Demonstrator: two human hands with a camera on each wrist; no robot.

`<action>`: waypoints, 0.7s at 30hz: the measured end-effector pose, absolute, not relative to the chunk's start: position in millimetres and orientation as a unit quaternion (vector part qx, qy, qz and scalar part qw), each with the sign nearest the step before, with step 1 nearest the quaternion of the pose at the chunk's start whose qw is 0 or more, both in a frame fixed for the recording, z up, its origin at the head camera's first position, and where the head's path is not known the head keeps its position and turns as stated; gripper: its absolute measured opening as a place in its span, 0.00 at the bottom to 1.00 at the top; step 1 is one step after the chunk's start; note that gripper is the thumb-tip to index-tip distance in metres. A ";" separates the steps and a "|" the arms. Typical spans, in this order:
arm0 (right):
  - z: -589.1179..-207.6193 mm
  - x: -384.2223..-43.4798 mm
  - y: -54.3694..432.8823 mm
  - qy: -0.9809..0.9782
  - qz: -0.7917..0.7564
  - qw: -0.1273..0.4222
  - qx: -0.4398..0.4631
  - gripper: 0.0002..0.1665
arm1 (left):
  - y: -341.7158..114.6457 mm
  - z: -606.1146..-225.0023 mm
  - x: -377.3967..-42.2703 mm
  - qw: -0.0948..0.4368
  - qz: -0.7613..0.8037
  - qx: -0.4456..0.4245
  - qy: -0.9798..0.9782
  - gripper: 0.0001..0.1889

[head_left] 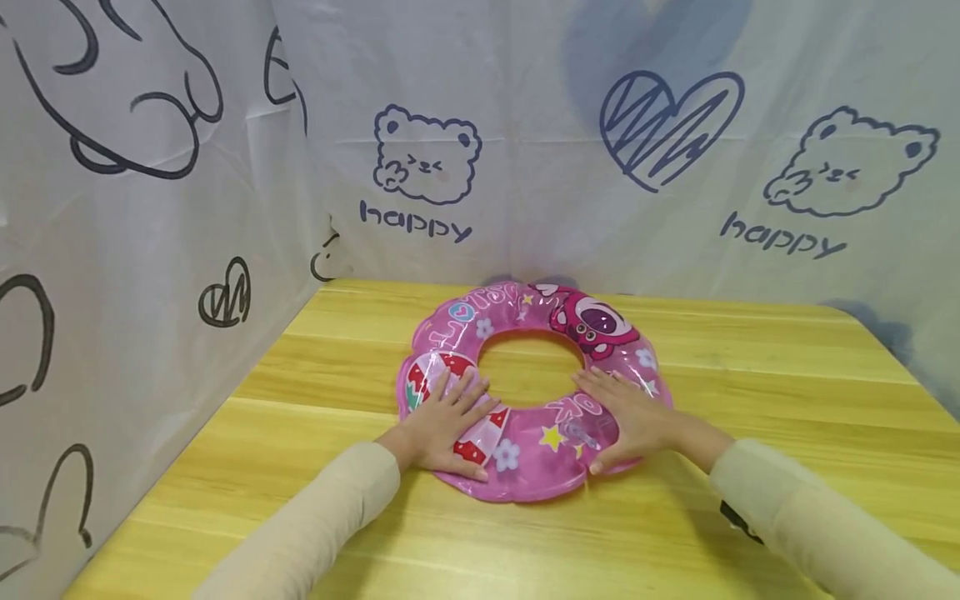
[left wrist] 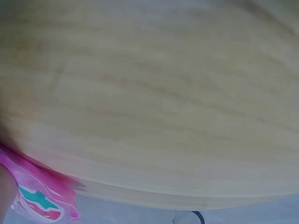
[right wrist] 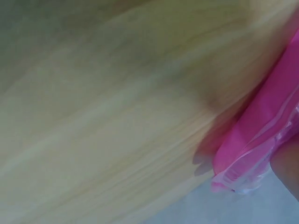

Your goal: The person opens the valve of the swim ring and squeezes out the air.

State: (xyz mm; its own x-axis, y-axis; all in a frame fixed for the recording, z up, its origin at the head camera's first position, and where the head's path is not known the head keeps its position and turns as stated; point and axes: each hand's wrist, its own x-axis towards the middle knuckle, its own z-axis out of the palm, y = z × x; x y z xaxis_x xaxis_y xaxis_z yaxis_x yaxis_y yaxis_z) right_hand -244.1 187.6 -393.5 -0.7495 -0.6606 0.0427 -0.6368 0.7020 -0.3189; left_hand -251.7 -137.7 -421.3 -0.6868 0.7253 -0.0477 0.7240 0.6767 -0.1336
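Note:
A pink inflatable swim ring (head_left: 525,475), inflated and printed with a bear, strawberries, flowers and stars, lies flat on the wooden table. On its left front part rests my left hand (head_left: 444,423), fingers spread over the strawberry print. My right hand (head_left: 628,415) lies across the right front part, fingers extended towards the hole and thumb near the outer edge. Close to the right thumb is a clear valve (head_left: 577,433). The left wrist view catches just a corner of the swim ring (left wrist: 46,191); its pink side (right wrist: 252,135) shows at the right edge in the right wrist view.
The yellow wood-grain table (head_left: 787,383) extends on both sides of the ring. White cloth (head_left: 540,183) with drawn bears, hearts and "happy" lettering hangs behind it, and more cloth (head_left: 150,333) hangs along the left. A dark band (head_left: 741,522) shows under the right sleeve.

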 end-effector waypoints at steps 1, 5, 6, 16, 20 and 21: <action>-394.0 -244.2 187.4 0.924 -0.157 0.046 -0.345 0.71 | -137.7 -421.0 -251.6 0.005 0.072 -0.396 -0.915 0.54; -396.0 -244.3 187.5 0.927 -0.159 0.060 -0.336 0.70 | -137.4 -420.0 -251.5 0.004 0.075 -0.396 -0.915 0.53; -396.3 -244.1 187.5 0.926 -0.160 0.060 -0.336 0.69 | -137.1 -419.8 -251.6 0.003 0.075 -0.395 -0.915 0.53; -399.1 -243.6 186.4 0.925 -0.155 0.062 -0.341 0.68 | -138.0 -421.5 -253.0 0.004 0.071 -0.393 -0.917 0.54; -398.7 -243.7 186.1 0.926 -0.157 0.072 -0.337 0.67 | -138.2 -423.0 -254.2 -0.002 0.071 -0.389 -0.918 0.54; -398.4 -243.7 185.9 0.926 -0.157 0.074 -0.336 0.67 | -138.2 -423.3 -254.4 -0.004 0.069 -0.389 -0.919 0.54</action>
